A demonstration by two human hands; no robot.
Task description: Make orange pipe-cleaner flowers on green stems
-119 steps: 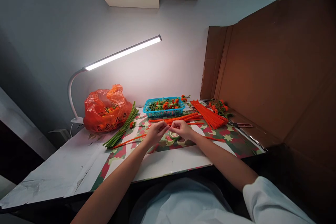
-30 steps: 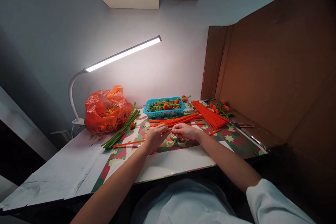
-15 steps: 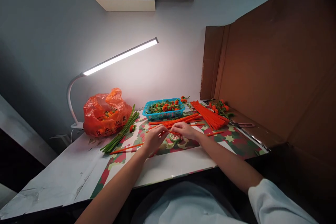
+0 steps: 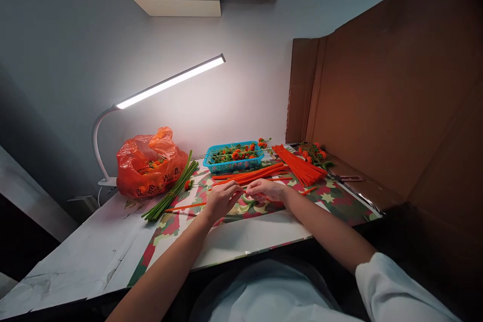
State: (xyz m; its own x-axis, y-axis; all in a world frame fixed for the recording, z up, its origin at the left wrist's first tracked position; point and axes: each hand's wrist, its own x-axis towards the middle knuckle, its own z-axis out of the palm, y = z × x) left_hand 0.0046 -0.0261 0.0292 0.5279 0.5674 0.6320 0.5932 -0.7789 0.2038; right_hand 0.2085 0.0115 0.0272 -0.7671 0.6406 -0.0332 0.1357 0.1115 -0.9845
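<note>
My left hand [image 4: 225, 198] and my right hand [image 4: 267, 189] meet over the camouflage-patterned mat, fingertips almost touching. Both are pinched on a thin orange pipe cleaner, of which only a short piece shows between them. Just under my fingers lies a roll of tape [image 4: 247, 200], partly hidden. Behind my hands is a loose pile of orange pipe cleaners [image 4: 252, 175]. A fanned orange bundle [image 4: 301, 167] rests to the right. A single orange flower [image 4: 188, 185] lies left of my left hand.
A blue basket [image 4: 234, 165] of orange flowers stands at the back. At left are a green stem bundle [image 4: 171, 195], an orange plastic bag [image 4: 145, 173] and a lit lamp [image 4: 171, 82]. Flowers [image 4: 311, 153] and a cutter [image 4: 349, 178] lie right, beside a cardboard wall [image 4: 377, 90].
My right hand has turned slightly, its fingers curled lower over the pipe cleaner. My left hand stays nearly in place. The whole view has shifted a little.
</note>
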